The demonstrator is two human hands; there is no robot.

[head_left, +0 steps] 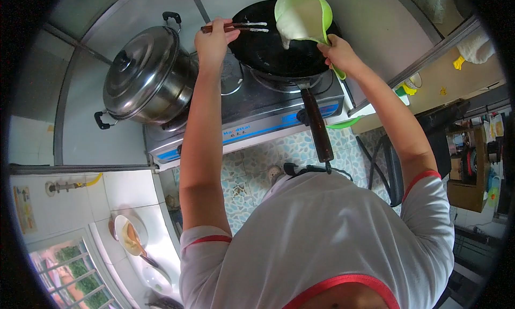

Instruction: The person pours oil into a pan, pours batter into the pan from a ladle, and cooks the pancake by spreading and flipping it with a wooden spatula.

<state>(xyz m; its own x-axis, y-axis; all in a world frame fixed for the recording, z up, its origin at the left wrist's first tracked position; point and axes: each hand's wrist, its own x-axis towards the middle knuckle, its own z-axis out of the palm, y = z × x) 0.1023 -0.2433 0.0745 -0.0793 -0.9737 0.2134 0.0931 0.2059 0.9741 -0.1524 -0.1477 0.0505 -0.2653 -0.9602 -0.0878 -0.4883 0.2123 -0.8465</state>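
A black wok [257,54] with a dark handle sits on the right burner of the stove. Over its right side my right hand [340,54] grips the handle of a tilted green container [325,14]. Pale, thick batter [294,27] hangs over the container's lip above the wok. My left hand [214,40] is closed on a pair of dark chopsticks [236,27], whose batter-coated tips point right over the wok's left part.
A large lidded steel pot [145,76] stands on the left burner of the stove [252,127]. At the lower left, a white bowl [129,235] holds a wooden utensil. A black chair [394,169] stands to the right.
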